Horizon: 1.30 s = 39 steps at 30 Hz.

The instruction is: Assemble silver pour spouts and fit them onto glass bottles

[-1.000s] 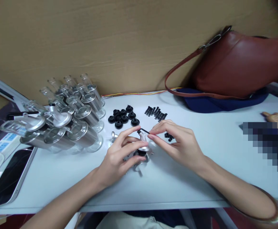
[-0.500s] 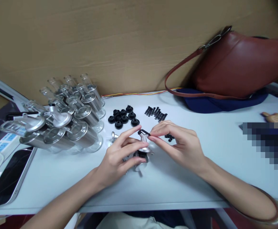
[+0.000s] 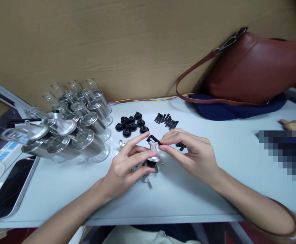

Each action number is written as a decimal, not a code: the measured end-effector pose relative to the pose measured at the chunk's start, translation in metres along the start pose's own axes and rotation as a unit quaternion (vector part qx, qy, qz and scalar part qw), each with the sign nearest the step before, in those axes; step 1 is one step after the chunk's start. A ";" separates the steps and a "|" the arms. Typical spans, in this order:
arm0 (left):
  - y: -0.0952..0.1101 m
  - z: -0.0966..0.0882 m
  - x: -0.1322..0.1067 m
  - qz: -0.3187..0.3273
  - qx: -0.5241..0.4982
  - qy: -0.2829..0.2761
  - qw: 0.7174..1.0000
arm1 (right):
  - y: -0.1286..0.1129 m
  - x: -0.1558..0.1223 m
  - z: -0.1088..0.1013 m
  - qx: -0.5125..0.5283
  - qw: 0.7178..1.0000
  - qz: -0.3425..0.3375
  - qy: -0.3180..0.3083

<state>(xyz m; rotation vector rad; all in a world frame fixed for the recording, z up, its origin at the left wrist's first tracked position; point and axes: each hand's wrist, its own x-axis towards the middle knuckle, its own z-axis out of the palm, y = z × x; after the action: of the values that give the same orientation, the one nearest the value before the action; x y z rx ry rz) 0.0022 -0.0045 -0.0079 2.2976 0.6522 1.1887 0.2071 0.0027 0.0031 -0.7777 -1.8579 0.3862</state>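
Note:
My left hand [image 3: 127,166] grips a silver metal lid [image 3: 153,158] with a black seal under it, just above the table. Its index finger points out toward a black lever [image 3: 154,138] at the lid's top. Between the thumb and index finger of my right hand [image 3: 191,152] is the right end of this lever, which sits over the lid's silver spout-like neck. Below the lid, more silver parts lie on the table, partly hidden by my left hand. Behind my hands are several black rubber stoppers [image 3: 130,125], black levers [image 3: 166,120] and small black pieces [image 3: 181,146].
Glass-and-steel dispensers [image 3: 89,142] crowd the left side, two with silver lids [image 3: 64,125] on top. A phone [image 3: 11,186] and a power strip [image 3: 3,157] lie at the left edge. Back right, a brown bag [image 3: 257,67] rests on dark blue cloth [image 3: 221,112]. Another person's hand [image 3: 295,125] shows at right.
The black lever at the lid's top has turned slightly in my right fingers, so its open slot shows more. Both hands stay nearly in place.

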 end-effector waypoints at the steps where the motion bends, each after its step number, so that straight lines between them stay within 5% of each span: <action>1: 0.000 0.000 0.000 0.004 0.004 -0.001 1.000 | 0.001 0.000 0.000 0.003 1.000 -0.007 -0.005; 12: -0.001 0.001 -0.001 0.013 -0.009 0.003 1.000 | -0.002 0.002 0.000 0.002 1.000 0.008 0.013; 25: 0.000 0.002 -0.001 0.009 -0.015 -0.013 1.000 | -0.003 -0.003 0.002 0.047 0.989 0.126 0.054; 39: 0.001 0.000 0.000 -0.003 0.030 0.024 0.999 | -0.003 -0.001 0.003 0.033 0.995 0.092 0.012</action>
<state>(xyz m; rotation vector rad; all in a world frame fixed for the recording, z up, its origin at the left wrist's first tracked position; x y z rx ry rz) 0.0022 -0.0052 -0.0070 2.3219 0.7213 1.2399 0.2036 0.0000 0.0026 -0.9072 -1.7478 0.5488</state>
